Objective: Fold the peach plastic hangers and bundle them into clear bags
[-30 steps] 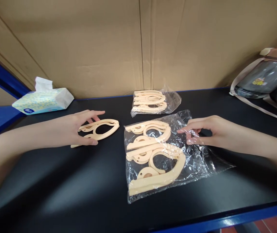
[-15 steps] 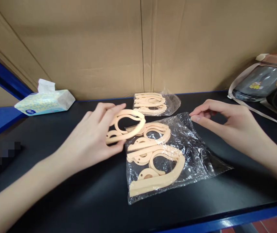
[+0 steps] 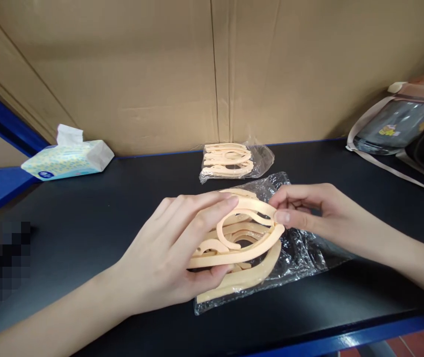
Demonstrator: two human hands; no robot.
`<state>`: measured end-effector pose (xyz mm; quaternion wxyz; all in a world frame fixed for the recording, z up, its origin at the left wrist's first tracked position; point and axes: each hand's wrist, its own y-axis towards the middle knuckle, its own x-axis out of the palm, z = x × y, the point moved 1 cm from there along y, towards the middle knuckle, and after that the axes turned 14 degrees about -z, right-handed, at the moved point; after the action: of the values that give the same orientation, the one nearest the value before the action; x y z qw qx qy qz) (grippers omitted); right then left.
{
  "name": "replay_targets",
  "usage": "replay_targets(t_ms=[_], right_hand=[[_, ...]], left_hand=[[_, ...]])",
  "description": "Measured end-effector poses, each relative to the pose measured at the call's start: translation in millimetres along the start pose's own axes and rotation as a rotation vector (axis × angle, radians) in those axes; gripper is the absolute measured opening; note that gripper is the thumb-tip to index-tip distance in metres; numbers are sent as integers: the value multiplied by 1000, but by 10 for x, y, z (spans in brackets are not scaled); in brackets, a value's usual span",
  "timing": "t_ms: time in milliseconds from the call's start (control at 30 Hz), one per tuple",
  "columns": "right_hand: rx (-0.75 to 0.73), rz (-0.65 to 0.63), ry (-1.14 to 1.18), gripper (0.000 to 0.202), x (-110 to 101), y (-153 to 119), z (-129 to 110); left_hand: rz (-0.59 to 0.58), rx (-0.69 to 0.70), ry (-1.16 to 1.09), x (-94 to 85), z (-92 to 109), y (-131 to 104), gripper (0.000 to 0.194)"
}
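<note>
A beige folding clothes hanger point(image 3: 249, 255), folded up, is held above a clear plastic bag point(image 3: 308, 258). My left hand point(image 3: 182, 243) grips it from the left, fingers over the top and thumb below. At its right end, my right hand point(image 3: 312, 213) pinches the curved tip between thumb and fingers. Beneath lies the bag, with more beige folded hangers point(image 3: 230, 287) inside, partly hidden by the held one and my left hand. Further back is a second clear bag point(image 3: 264, 157) with several folded hangers point(image 3: 229, 161) stacked in it.
A tissue pack point(image 3: 71, 158) stands at the back left of the black table point(image 3: 141, 173). At the right are a clear bottle point(image 3: 390, 126) with a brown lid and its strap point(image 3: 394, 173). Cardboard point(image 3: 123, 74) rises behind the table.
My left hand has carried the hanger right and toward me, over the bag. My right hand has moved in from the right and down, and now pinches the hanger's right end.
</note>
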<state>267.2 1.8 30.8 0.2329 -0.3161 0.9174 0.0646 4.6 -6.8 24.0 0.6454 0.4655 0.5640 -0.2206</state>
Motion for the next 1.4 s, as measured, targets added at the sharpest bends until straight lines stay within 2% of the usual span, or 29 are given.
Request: replay_targets(t_ms=[100,300,433,500,533,633,700,833,967,1033,1100,1267,1300,1400], right_hand=[[16,-76,-18,30,3,-28,-18],[38,10,62,31,-116,-67,37],[-19,63,-10,30,-132,-50,58],[-80,117,-135,23,-101,-46,58],[-125,139,-224,28,-77,-46,57],[-268,130,-527,67,10,-53,56],[-322,101,-714,76,70,-57,53],[-353,120,-995,80,173,-53,17],[-351,139,-1068,71,178,-39,-13],[-302,132,-1059,64,73,-37,7],[-217,108,-1020,65,-119,-47,57],[48,165,-928,58,-735,-173,239],[88,185,-904,57,-829,-213,272],[230,100,-868,47,-983,-323,355]], left_hand=[[-28,5,21,15,-17,-7,58],[-22,-58,50,26,-159,-36,61],[-13,-102,5,38,-221,-61,58],[-10,-122,-25,51,-207,-61,59],[-14,-129,-40,59,-189,-57,60],[-21,-132,-83,85,-106,-36,59],[-14,-118,-90,100,-46,-22,57],[0,-111,-83,123,26,-10,57],[-52,-155,-115,154,13,-18,69],[-103,-197,-167,171,-22,-34,81],[-172,-235,-223,185,-70,-59,88],[-334,-204,-266,232,-212,-150,83],[-361,-189,-273,246,-237,-167,84],[-434,-141,-289,287,-288,-202,86]])
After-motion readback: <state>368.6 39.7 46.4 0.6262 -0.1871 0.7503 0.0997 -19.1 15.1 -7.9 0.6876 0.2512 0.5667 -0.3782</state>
